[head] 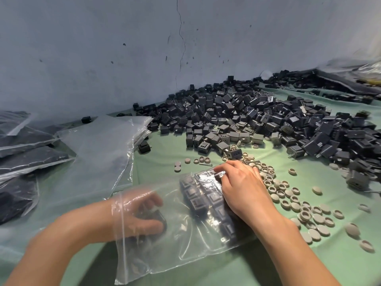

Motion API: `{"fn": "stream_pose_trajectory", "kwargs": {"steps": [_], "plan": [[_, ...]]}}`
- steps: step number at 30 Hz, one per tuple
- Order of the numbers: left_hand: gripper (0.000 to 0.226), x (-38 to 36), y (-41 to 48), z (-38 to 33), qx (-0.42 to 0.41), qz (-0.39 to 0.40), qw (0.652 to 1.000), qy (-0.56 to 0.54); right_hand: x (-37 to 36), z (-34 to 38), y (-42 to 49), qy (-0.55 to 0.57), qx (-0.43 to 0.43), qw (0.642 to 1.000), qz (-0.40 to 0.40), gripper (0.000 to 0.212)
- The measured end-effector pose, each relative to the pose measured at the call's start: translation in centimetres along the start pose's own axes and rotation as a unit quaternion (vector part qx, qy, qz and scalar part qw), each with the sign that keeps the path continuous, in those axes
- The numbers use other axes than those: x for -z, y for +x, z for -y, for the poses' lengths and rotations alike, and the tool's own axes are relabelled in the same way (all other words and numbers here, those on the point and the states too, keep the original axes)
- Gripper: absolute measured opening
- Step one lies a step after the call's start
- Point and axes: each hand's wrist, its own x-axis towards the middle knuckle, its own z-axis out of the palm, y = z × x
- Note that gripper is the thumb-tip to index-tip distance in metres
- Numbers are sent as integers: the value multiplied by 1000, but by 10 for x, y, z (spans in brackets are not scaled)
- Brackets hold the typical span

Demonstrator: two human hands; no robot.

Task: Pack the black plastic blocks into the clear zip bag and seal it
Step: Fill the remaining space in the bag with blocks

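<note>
A clear zip bag (181,248) lies on the green table cloth, its open mouth toward the left. My left hand (142,211) is inside the bag through the mouth, blurred, with fingers curled round a black plastic block (158,219). Several black blocks (198,195) lie in rows inside the bag's far end. My right hand (241,184) rests on top of the bag over those blocks, fingers bent and pressing down on the plastic. A large pile of loose black blocks (257,118) covers the table behind.
Empty clear bags (99,149) are stacked at the left. Filled bags of black parts (24,155) lie at the far left. Several grey round caps (305,207) are scattered right of my right hand. A grey wall stands behind the table.
</note>
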Motion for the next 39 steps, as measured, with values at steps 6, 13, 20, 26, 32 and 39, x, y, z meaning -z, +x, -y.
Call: {"fn": "stream_pose_trajectory", "kwargs": {"steps": [6,13,20,26,32,39], "plan": [[44,-4,-1,17,34,37,999,-13,-3,5,1,1,5,1000,-1,38],[37,-21,12,-4,-38,62,997,-23,-5,7,2,-1,1,1000,0,37],[50,-21,13,-4,-74,118,982,-130,-1,5,2,0,-1,1000,-4,38],[34,-25,14,-14,-102,128,978,-130,0,6,3,3,2,1000,8,39],[31,-33,14,-32,-174,164,952,-191,-1,8,3,10,7,1000,16,39],[19,-40,19,-31,-152,146,954,-215,1,5,4,8,11,1000,9,40]]}}
